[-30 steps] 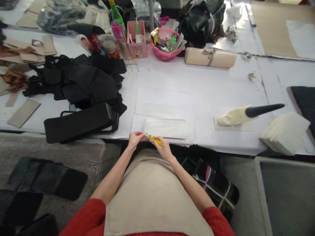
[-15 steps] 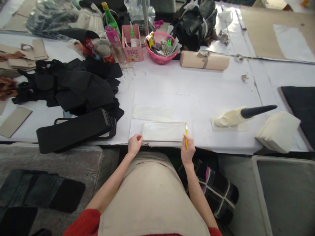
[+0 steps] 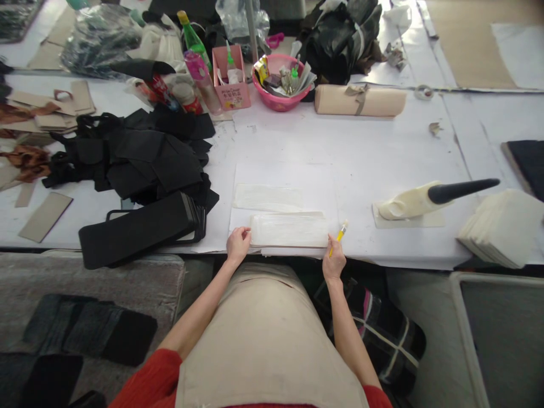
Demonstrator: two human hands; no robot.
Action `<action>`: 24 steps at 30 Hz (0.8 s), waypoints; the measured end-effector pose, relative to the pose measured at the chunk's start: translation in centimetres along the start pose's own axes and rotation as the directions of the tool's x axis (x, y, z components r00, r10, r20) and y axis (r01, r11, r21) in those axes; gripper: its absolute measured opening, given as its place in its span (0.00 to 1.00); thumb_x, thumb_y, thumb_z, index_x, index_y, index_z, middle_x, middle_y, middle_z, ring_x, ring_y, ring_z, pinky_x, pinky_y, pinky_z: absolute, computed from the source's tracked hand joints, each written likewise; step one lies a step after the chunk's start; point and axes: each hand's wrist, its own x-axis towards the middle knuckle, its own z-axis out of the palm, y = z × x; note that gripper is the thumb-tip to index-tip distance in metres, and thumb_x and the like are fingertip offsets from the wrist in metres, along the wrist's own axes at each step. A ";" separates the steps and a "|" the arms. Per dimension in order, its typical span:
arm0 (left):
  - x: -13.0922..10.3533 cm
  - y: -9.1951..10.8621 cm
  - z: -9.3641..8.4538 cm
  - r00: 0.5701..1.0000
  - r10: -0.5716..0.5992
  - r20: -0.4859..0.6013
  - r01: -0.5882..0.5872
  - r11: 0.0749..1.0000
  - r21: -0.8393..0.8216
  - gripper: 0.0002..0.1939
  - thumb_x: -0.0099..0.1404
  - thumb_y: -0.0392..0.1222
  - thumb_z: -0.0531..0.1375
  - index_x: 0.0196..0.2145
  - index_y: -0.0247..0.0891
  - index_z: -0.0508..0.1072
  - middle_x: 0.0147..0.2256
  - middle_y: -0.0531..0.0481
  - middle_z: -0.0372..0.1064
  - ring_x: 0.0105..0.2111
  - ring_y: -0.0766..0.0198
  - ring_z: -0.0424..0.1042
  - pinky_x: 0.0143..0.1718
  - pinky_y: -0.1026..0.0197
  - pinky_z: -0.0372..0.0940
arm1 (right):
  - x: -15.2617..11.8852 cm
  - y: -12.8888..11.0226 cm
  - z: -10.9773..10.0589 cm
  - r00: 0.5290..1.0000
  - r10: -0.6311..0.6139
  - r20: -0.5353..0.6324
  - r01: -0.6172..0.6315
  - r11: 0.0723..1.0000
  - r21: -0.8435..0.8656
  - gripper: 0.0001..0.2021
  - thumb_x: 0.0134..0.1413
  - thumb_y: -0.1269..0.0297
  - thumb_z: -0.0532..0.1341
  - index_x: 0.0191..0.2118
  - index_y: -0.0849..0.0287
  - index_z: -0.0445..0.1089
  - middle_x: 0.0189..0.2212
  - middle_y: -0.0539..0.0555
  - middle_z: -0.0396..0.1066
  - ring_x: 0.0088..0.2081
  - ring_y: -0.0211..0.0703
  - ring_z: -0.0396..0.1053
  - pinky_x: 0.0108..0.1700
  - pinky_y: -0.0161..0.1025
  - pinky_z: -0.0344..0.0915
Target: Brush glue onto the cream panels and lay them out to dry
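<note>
A whitish rectangular panel (image 3: 289,230) with a streaky, coated-looking top lies at the table's front edge. My left hand (image 3: 238,245) is closed at its left edge, thumb and fingers pinched on the corner. In my right hand (image 3: 334,262) is a slim yellow-handled brush (image 3: 341,232), its pale tip pointing up and slightly right, beside the panel's right end. The right fingertips are at that edge; whether they also grip it I cannot tell. Just behind lies a pale translucent strip (image 3: 267,197).
To the left are black panels (image 3: 136,229) and a heap of black pieces (image 3: 153,153). On the right, a cream-coated tool with a black handle (image 3: 463,190) rests near stacked white pieces (image 3: 501,226). A pink basin (image 3: 283,102) and a beige roll (image 3: 361,102) stand behind.
The brush has moved from over the panel's right end to just outside it and now tilts right. My left hand stays at the left edge. The whole view has shifted slightly.
</note>
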 end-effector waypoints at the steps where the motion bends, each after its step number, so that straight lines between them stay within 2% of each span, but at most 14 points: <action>1: 0.1 0.1 0.1 1.000 -0.028 0.000 0.028 0.999 -0.032 0.09 0.58 0.36 0.59 0.36 0.38 0.77 0.32 0.46 0.74 0.33 0.59 0.73 0.39 0.59 0.66 | 0.0 0.0 0.0 1.000 0.001 0.002 -0.001 1.000 0.006 0.22 0.69 0.54 0.45 0.51 0.59 0.71 0.45 0.62 0.75 0.47 0.49 0.74 0.46 0.43 0.69; 3: 0.3 0.2 0.4 0.989 -0.149 0.017 0.149 0.975 -0.166 0.08 0.56 0.38 0.61 0.34 0.36 0.76 0.28 0.48 0.73 0.28 0.61 0.71 0.33 0.61 0.66 | 0.1 0.2 0.0 1.000 0.001 0.003 -0.001 1.000 0.015 0.22 0.69 0.54 0.45 0.51 0.59 0.71 0.45 0.62 0.75 0.47 0.49 0.74 0.46 0.44 0.69; 6: 0.7 0.6 0.7 0.926 -0.346 0.152 0.377 0.819 -0.432 0.10 0.53 0.42 0.63 0.31 0.33 0.74 0.20 0.53 0.68 0.19 0.67 0.65 0.22 0.65 0.60 | 0.1 0.2 0.0 1.000 0.000 -0.003 0.000 1.000 0.022 0.22 0.68 0.54 0.45 0.51 0.59 0.72 0.44 0.62 0.75 0.46 0.49 0.74 0.46 0.44 0.70; 8: 0.9 0.8 0.7 0.881 -0.395 0.260 0.473 0.710 -0.522 0.11 0.49 0.42 0.66 0.29 0.32 0.73 0.17 0.56 0.64 0.16 0.70 0.60 0.18 0.67 0.54 | 0.2 0.2 0.1 1.000 0.000 -0.007 0.000 1.000 0.027 0.22 0.68 0.54 0.45 0.51 0.59 0.72 0.43 0.62 0.75 0.45 0.49 0.74 0.46 0.44 0.70; 11: 1.1 1.0 0.4 0.858 -0.405 0.317 0.514 0.662 -0.546 0.12 0.46 0.42 0.67 0.26 0.33 0.72 0.14 0.58 0.60 0.15 0.73 0.55 0.17 0.68 0.49 | 0.2 0.2 0.1 1.000 0.004 -0.007 -0.004 0.999 0.032 0.22 0.68 0.54 0.45 0.51 0.60 0.72 0.44 0.62 0.75 0.45 0.49 0.74 0.46 0.44 0.70; 13: 1.1 1.0 0.2 0.879 -0.382 0.285 0.477 0.701 -0.530 0.10 0.46 0.42 0.66 0.25 0.33 0.72 0.15 0.58 0.61 0.15 0.73 0.55 0.17 0.68 0.49 | 0.2 0.2 0.1 1.000 0.008 -0.004 -0.008 0.999 0.031 0.22 0.68 0.54 0.45 0.51 0.60 0.72 0.44 0.62 0.75 0.45 0.49 0.74 0.46 0.44 0.70; 16: 1.1 1.1 0.0 0.931 -0.304 0.203 0.365 0.812 -0.456 0.07 0.48 0.40 0.64 0.24 0.35 0.72 0.19 0.55 0.66 0.18 0.70 0.60 0.21 0.66 0.55 | 0.2 0.2 0.1 1.000 0.005 0.003 -0.005 1.000 0.017 0.21 0.69 0.56 0.46 0.51 0.59 0.71 0.45 0.62 0.75 0.46 0.49 0.74 0.47 0.45 0.70; 20: 1.0 1.6 -0.2 0.986 -0.146 0.076 0.160 0.961 -0.225 0.03 0.49 0.37 0.63 0.24 0.37 0.73 0.25 0.50 0.73 0.26 0.64 0.69 0.31 0.63 0.62 | 0.1 0.3 0.2 1.000 0.001 0.009 -0.001 1.000 -0.004 0.20 0.69 0.57 0.46 0.52 0.58 0.71 0.45 0.61 0.76 0.48 0.49 0.74 0.48 0.45 0.69; 22: 0.9 1.9 -0.3 0.997 -0.062 0.053 0.068 0.991 -0.113 0.02 0.50 0.37 0.63 0.25 0.38 0.73 0.27 0.50 0.74 0.27 0.63 0.70 0.33 0.61 0.63 | 0.2 0.2 0.2 1.000 0.006 0.007 -0.006 1.000 -0.006 0.19 0.69 0.57 0.47 0.52 0.58 0.71 0.46 0.61 0.75 0.48 0.49 0.74 0.48 0.45 0.69; 24: 0.8 2.3 -0.5 0.998 -0.025 0.064 0.032 0.994 -0.100 0.01 0.50 0.36 0.62 0.25 0.39 0.72 0.27 0.51 0.73 0.27 0.63 0.70 0.33 0.61 0.63 | 0.2 0.2 0.2 1.000 0.012 0.001 -0.012 1.000 -0.002 0.19 0.69 0.57 0.47 0.52 0.58 0.71 0.47 0.61 0.75 0.48 0.49 0.74 0.48 0.44 0.69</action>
